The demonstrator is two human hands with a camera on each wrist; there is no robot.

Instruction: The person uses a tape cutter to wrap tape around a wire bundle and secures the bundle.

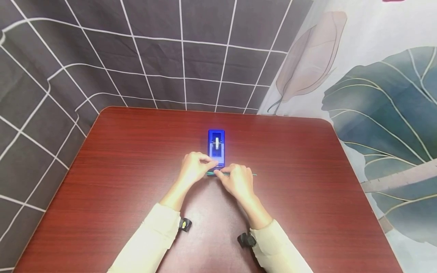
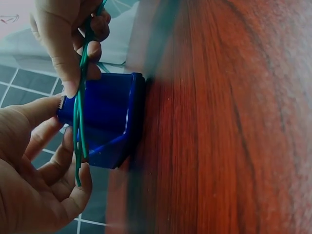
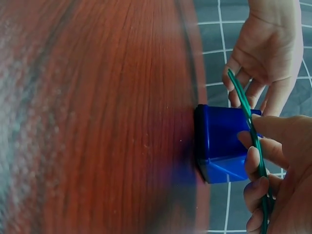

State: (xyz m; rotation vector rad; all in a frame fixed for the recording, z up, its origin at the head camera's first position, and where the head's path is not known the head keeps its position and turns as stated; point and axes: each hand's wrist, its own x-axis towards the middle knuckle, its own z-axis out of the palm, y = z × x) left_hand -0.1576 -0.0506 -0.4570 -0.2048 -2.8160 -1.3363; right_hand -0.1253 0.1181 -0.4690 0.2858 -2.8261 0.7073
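Observation:
A blue tape dispenser (image 1: 216, 160) stands on the table, with a roll of tape (image 1: 217, 143) inside. My left hand (image 1: 194, 167) is at its near end, thumb and forefinger pinching at the toothed cutter (image 2: 62, 102); the clear tape end between them barely shows. Its other fingers curl loosely beside the dispenser. Just in front, my right hand (image 1: 240, 180) grips a small bundle of thin green wires (image 2: 79, 126). In the left wrist view, their loose ends reach past the right fingertips toward the left hand. The bundle crosses in front of the dispenser's near face.
The red-brown wooden table (image 1: 307, 182) has rounded far corners. Behind it hangs a dark grey curtain (image 1: 160, 57) with white grid lines, and at the right a pale curtain (image 1: 307, 91) with leaf prints. Dark wrist cameras (image 1: 246, 240) sit at both cuffs.

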